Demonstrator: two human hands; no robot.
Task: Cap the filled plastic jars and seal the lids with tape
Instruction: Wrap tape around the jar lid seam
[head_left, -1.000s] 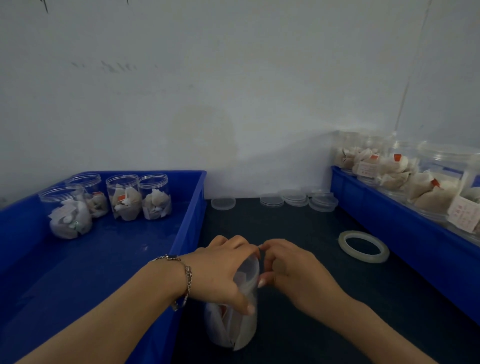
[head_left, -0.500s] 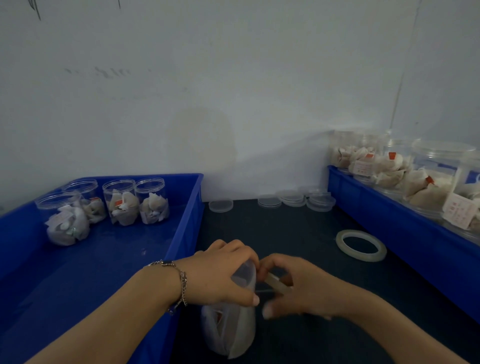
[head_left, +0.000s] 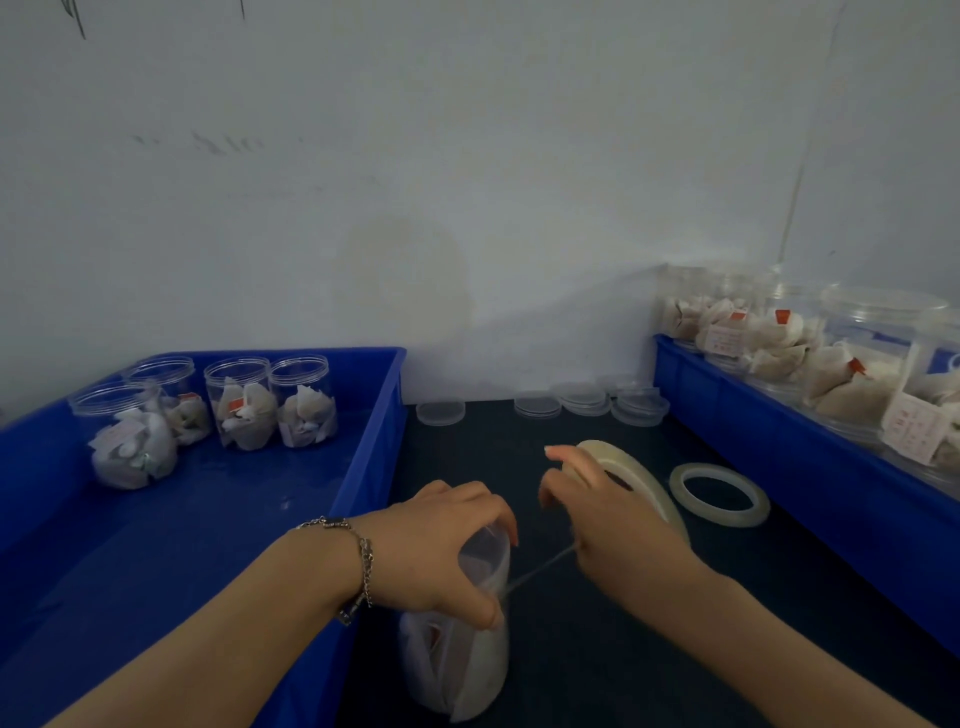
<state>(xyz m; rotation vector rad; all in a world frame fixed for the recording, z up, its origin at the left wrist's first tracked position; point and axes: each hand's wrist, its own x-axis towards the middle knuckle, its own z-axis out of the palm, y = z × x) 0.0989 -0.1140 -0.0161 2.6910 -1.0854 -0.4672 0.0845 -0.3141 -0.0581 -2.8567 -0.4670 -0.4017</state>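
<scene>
A clear plastic jar (head_left: 457, 670) filled with white packets stands on the dark table near the front edge. My left hand (head_left: 441, 551) grips its lidded top from above. My right hand (head_left: 613, 519) holds a roll of clear tape (head_left: 631, 475) just right of the jar. A thin strip of tape (head_left: 540, 569) stretches from the roll to the jar's lid edge.
A second tape roll (head_left: 719, 493) lies on the table to the right. Several loose lids (head_left: 587, 405) sit by the wall. The left blue bin (head_left: 197, 519) holds several open filled jars (head_left: 270, 402). The right blue bin (head_left: 810, 467) holds capped jars (head_left: 862, 358).
My right hand has pulled away from the jar to the right and up, bringing the tape roll into view and drawing out a strip of tape. My left hand stays on the lid.
</scene>
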